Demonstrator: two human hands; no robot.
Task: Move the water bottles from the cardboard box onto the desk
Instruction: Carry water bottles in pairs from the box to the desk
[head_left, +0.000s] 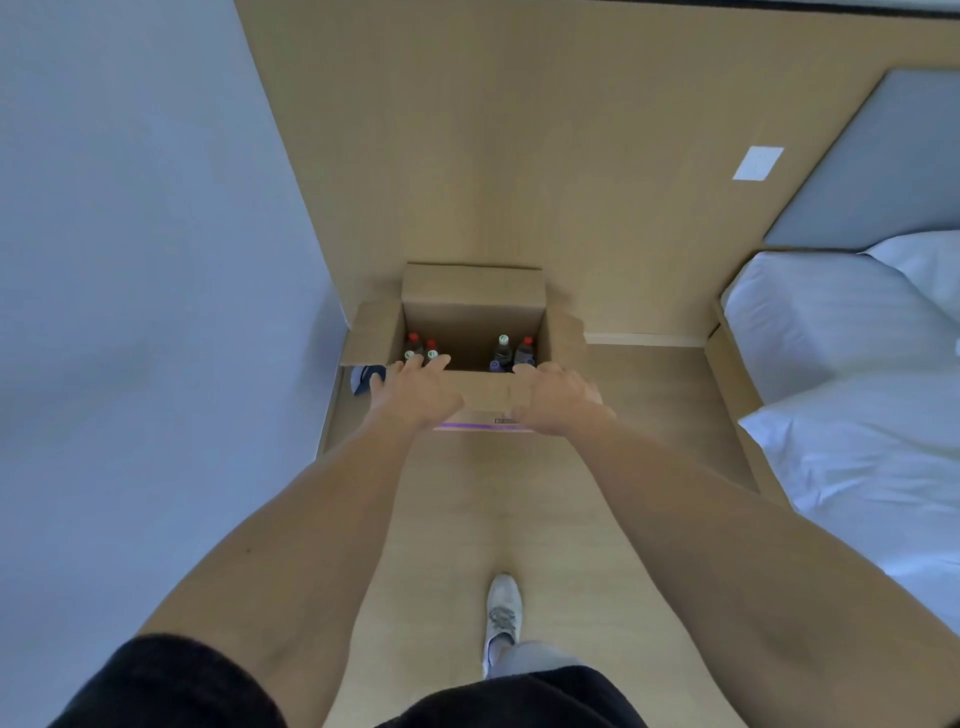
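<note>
Now, what I see from the head camera:
Box: open on the floor against the wooden wall, flaps folded out
Bottles: upright inside the box, one group at the left wall, and another group at the right wall; red, white and green caps
Left hand: I see it over the near left edge of the box, fingers straight and relaxed, it grips nothing
Right hand: over the near right edge, fingers loosely bent down; I cannot tell if they touch the cardboard
Bed: at the right, white sheets
Shoe: white, on the floor below the arms
</note>
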